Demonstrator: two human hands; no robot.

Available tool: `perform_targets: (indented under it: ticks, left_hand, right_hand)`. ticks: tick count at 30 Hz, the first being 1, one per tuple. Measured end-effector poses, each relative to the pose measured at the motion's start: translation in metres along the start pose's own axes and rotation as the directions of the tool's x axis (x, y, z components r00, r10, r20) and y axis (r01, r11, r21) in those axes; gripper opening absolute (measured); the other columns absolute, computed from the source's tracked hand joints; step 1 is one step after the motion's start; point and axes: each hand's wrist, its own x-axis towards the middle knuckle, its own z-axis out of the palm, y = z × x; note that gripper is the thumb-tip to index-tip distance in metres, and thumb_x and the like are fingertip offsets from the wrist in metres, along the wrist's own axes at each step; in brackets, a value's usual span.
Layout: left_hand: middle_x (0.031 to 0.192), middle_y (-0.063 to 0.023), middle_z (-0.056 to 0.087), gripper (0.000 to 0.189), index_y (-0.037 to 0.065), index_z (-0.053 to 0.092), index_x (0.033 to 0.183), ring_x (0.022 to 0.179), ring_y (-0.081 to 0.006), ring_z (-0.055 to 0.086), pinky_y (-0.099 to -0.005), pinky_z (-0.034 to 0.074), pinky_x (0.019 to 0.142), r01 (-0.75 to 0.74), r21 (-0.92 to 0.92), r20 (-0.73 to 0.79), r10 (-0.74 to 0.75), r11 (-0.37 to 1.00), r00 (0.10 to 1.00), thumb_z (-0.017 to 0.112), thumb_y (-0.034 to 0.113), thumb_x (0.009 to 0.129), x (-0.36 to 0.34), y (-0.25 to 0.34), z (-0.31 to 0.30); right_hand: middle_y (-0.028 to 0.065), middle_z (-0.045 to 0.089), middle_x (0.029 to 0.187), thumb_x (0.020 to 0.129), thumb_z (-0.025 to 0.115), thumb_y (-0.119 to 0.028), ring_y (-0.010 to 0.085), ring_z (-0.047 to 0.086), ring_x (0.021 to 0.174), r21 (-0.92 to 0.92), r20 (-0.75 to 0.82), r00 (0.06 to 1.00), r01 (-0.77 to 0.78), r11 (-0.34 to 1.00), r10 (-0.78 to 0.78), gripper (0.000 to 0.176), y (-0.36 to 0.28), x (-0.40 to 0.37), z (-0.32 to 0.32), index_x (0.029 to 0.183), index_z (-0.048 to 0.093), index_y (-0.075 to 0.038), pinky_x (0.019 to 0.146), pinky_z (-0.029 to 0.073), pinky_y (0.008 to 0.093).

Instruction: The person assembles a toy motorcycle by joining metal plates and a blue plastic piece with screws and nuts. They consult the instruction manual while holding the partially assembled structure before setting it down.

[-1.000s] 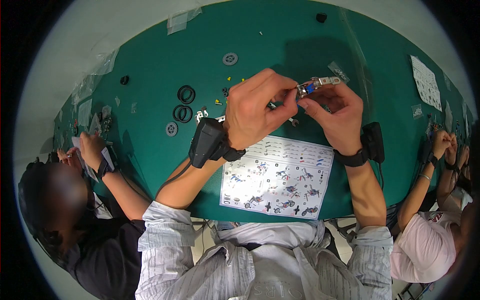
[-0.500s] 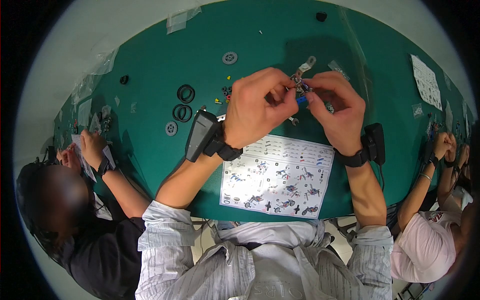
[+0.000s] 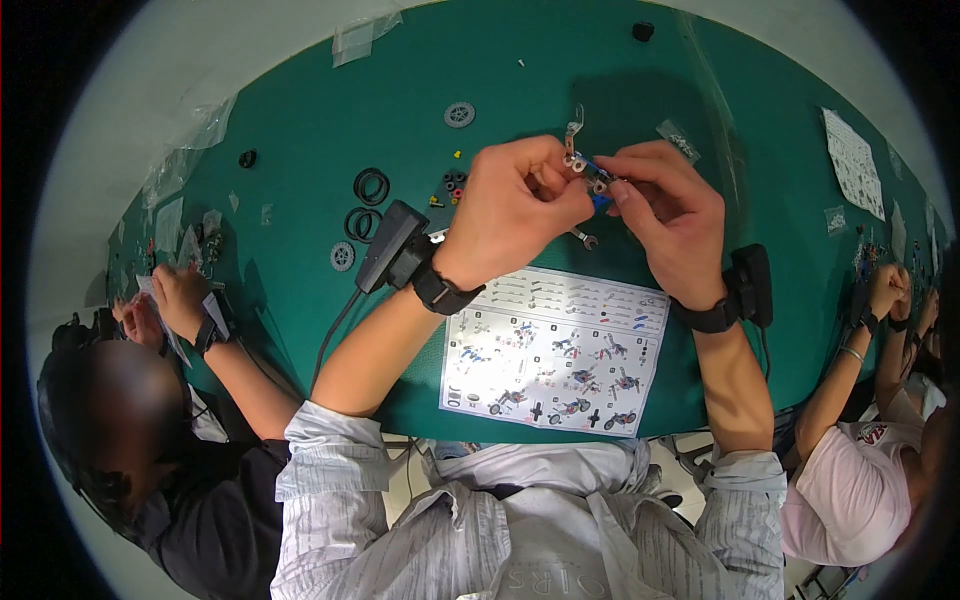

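Between my two hands is a small partly built toy model [image 3: 597,172] of metal strips and blue pieces, raised over the green table. My left hand [image 3: 525,205] is closed, pinching the model's left side, with a silver strip standing up past the fingertips. My right hand [image 3: 668,205] grips its right end between thumb and fingers. Fingers hide much of the model. A small wrench [image 3: 587,240] lies under the hands. Below them, a printed instruction sheet [image 3: 560,350] with pictured steps rests on the table.
Left of my hands lie black rubber tyres [image 3: 371,187], a grey wheel [image 3: 460,115], another grey wheel [image 3: 342,256] and small black, red and yellow parts [image 3: 453,185]. A plastic bag of parts [image 3: 679,140] lies beyond my right hand. People work at both sides; one wears black [image 3: 215,510].
The model has turned in my fingers; its silver strip has shifted left and now points more upright. My left wrist has rotated slightly. My right hand stays almost in place.
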Motion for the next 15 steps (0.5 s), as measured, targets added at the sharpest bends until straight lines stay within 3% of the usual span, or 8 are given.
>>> perform_targets:
  ticks: [2,5,8,15]
  left_hand:
    - [0.061,0.0048,0.053,0.019,0.001,0.057,0.074,0.059,-0.0001,0.045,-0.0209,0.035,0.052,0.007,-0.046,-0.019,-0.007,0.999,1.0,0.073,0.001,0.083,0.001,0.0,0.003]
    - [0.063,0.0029,0.058,0.019,0.001,0.057,0.075,0.059,-0.0009,0.049,-0.0212,0.037,0.052,0.02,-0.006,0.004,-0.02,1.0,1.0,0.073,0.004,0.085,0.002,-0.004,0.0]
    - [0.075,-0.0003,0.065,0.005,0.001,0.065,0.091,0.066,-0.0043,0.06,-0.0208,0.047,0.056,0.063,0.025,0.102,-0.065,0.998,0.993,0.066,0.005,0.093,0.003,-0.003,-0.006]
    - [0.082,-0.0031,0.071,0.016,0.001,0.071,0.101,0.068,-0.0074,0.063,-0.0219,0.049,0.06,0.211,-0.023,0.216,-0.201,0.977,0.955,0.065,0.015,0.096,0.004,0.007,-0.01]
  right_hand:
    - [0.0094,0.064,0.109,0.09,0.066,0.006,0.0155,0.065,0.096,0.002,-0.001,1.0,0.004,1.0,-0.004,0.025,0.0,0.0,0.0,0.113,0.072,0.001,0.082,0.056,0.0265]
    - [0.0099,0.064,0.11,0.086,0.066,0.009,0.0161,0.066,0.096,-0.064,0.029,0.997,0.072,0.995,-0.07,0.027,0.001,0.002,-0.003,0.112,0.072,0.001,0.081,0.057,0.027]
    - [0.0101,0.065,0.109,0.082,0.066,0.011,0.0165,0.066,0.095,-0.131,0.063,0.992,0.118,0.984,-0.111,0.031,-0.005,0.004,-0.004,0.11,0.073,0.0,0.078,0.057,0.027]
    - [0.0095,0.066,0.102,0.08,0.065,0.011,0.017,0.067,0.089,-0.195,0.111,0.99,0.11,0.975,-0.09,0.03,-0.002,0.006,-0.011,0.106,0.073,-0.001,0.074,0.056,0.0262]
